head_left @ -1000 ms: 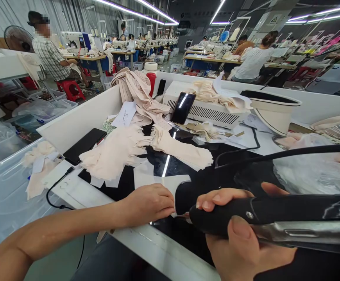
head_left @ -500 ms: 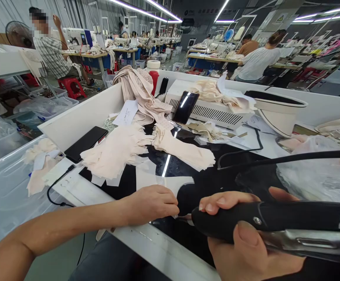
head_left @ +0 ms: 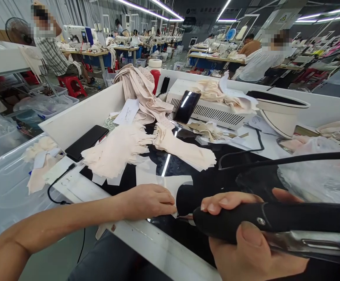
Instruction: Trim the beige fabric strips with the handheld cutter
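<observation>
Handheld tool [head_left: 301, 215], black with a metal lever, lies in the right hand [head_left: 240, 242]. The right fingers wrap over the casing; the thumb presses its near side. The metal tip [head_left: 187, 217] projects toward the left fingertips and lies just beside them. Left hand [head_left: 149, 201]: fingers curled together, pinching the near end of the white cut piece [head_left: 158, 180], which extends beyond them across the black worktop [head_left: 208, 187]. Beyond the left fingers lie two stacks: the wide fabric stack [head_left: 115, 150] and, farther right, the narrow fabric stack [head_left: 186, 148]. A flat black phone [head_left: 86, 142] lies left of both. The upright phone [head_left: 187, 106] leans against the vented box [head_left: 213, 111], well beyond the fingers.
</observation>
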{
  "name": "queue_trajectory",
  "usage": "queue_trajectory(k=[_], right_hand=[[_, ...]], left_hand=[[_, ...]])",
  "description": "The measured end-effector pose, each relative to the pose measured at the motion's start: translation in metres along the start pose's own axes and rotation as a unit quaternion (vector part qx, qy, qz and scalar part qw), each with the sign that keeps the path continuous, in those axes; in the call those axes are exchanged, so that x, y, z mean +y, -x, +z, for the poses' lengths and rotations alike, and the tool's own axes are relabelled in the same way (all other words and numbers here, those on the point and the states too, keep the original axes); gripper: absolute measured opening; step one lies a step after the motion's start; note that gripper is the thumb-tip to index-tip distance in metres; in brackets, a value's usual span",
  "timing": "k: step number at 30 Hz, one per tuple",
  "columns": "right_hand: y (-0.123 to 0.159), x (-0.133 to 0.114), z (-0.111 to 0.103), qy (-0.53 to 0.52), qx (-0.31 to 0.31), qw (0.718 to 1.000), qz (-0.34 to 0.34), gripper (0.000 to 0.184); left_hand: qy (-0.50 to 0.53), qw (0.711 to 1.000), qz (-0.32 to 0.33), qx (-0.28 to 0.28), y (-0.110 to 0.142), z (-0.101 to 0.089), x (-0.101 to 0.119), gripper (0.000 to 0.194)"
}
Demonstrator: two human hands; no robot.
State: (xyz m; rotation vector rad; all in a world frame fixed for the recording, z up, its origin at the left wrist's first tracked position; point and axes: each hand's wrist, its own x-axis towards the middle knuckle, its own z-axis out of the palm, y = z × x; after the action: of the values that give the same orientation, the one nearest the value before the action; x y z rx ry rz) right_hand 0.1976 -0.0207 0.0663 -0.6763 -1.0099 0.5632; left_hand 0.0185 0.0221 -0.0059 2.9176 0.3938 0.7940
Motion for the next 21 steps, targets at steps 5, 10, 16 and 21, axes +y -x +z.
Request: queue_trajectory(k=[5, 10, 16, 21], right_hand=[[0.0002, 0.0002, -0.0002, 0.007, 0.002, 1.0, -0.004, 0.051], [-0.0004, 0.0, -0.0006, 0.001, 0.003, 1.0, 0.007, 0.05], [-0.002, 0.0004, -0.0004, 0.001, 0.004, 1.0, 0.001, 0.05], [-0.0058, -0.0012, 0.0016, -0.003, 0.018, 1.0, 0.001, 0.049]], left_hand=[[-0.002, 1.0, -0.004, -0.006, 0.0017, 0.0003, -0.0004, 0.027], [0.004, 1.0, -0.007, -0.006, 0.003, 0.0002, 0.0001, 0.027], [0.013, 1.0, -0.007, 0.01, 0.0022, 0.0006, 0.0008, 0.025], [0.016, 1.0, -0.014, 0.004, 0.0022, 0.0018, 0.0007, 0.022]])
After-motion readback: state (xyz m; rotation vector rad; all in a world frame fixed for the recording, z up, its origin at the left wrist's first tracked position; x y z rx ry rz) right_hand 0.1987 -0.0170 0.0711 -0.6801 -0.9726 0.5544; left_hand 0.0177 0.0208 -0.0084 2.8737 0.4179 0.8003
